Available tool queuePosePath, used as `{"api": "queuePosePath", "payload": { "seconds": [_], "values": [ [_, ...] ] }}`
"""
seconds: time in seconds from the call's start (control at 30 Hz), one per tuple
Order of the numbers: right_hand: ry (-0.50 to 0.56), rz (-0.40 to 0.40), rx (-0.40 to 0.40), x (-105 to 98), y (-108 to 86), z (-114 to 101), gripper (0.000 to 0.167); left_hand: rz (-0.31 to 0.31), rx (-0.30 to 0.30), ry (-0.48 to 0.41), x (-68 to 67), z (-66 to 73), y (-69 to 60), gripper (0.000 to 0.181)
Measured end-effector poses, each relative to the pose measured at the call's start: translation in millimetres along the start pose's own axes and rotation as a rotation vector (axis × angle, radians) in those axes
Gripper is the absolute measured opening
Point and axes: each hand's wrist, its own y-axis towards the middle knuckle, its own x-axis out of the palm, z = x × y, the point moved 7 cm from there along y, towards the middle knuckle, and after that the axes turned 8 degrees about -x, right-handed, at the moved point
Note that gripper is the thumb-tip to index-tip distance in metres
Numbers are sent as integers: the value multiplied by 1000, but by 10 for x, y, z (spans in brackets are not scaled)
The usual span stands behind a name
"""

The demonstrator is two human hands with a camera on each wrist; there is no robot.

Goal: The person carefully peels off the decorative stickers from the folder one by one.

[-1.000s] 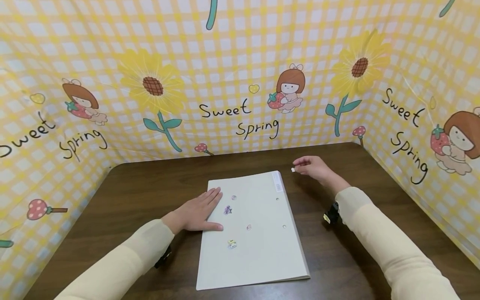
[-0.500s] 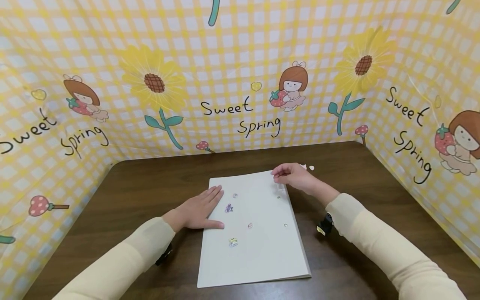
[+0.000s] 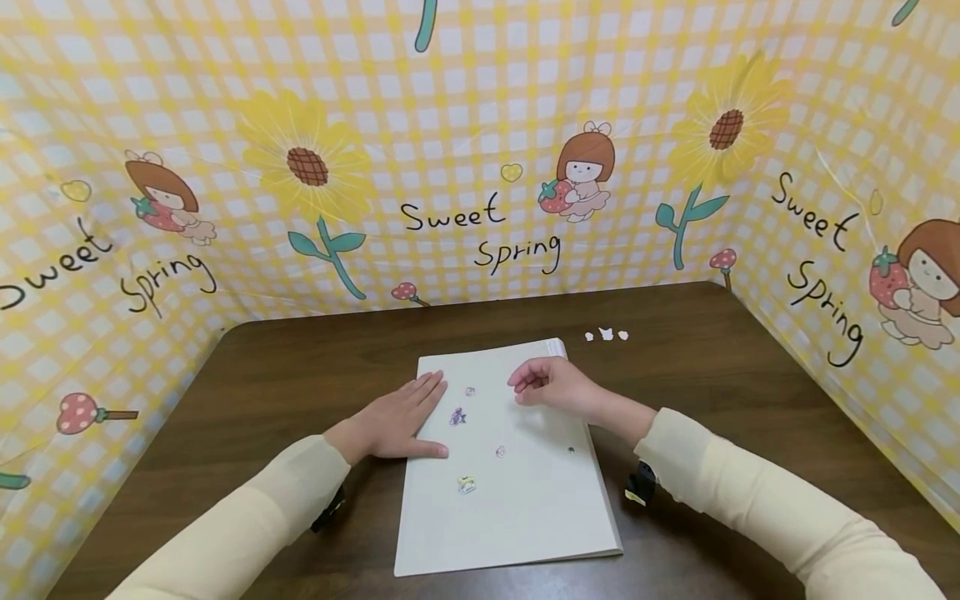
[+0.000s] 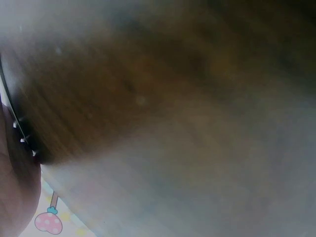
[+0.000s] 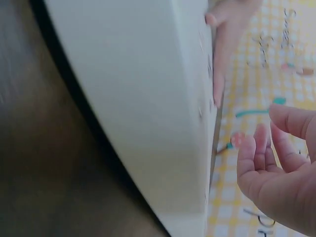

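Note:
A white folder (image 3: 510,517) lies on the table with small stickers on its cover. My left hand (image 3: 397,421) rests flat on its left edge, fingers straight and thumb spread. Near that hand are a purple sticker (image 3: 458,417), a small round sticker (image 3: 470,391), a pink sticker (image 3: 500,452) and a yellow sticker (image 3: 467,485). Over the folder's upper right hovers my right hand (image 3: 555,390), fingers loosely bent. In the right wrist view its thumb and fingers (image 5: 247,163) stand apart, and I see nothing between them. The left wrist view is mostly blurred.
Three small white pieces (image 3: 607,334) lie in a row beyond the folder's upper right corner, on the brown wooden table (image 3: 315,350). A small round fitting (image 3: 571,450) shows near the folder's right edge. Yellow checked cloth (image 3: 450,125) encloses the back and sides.
My right hand has let go of a small white piece among the others behind the folder, then moved left and nearer, over the cover. The left hand stays in place.

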Motion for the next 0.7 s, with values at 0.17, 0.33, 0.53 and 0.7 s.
{"api": "queuePosePath", "payload": {
  "seconds": [0.17, 0.33, 0.53, 0.7],
  "values": [
    [-5, -28, -11, 166, -61, -5, 21, 7, 1, -8, -2, 8, -3, 114],
    [-20, -95, -18, 331, -117, 8, 18, 5, -8, -7, 23, -1, 0, 115],
    [-73, -172, -13, 488, -162, -1, 15, 8, -12, -11, 41, -13, 11, 114],
    [-116, -211, -26, 554, -176, 25, 15, 8, -9, -9, 52, -18, 20, 113]
  ]
}}
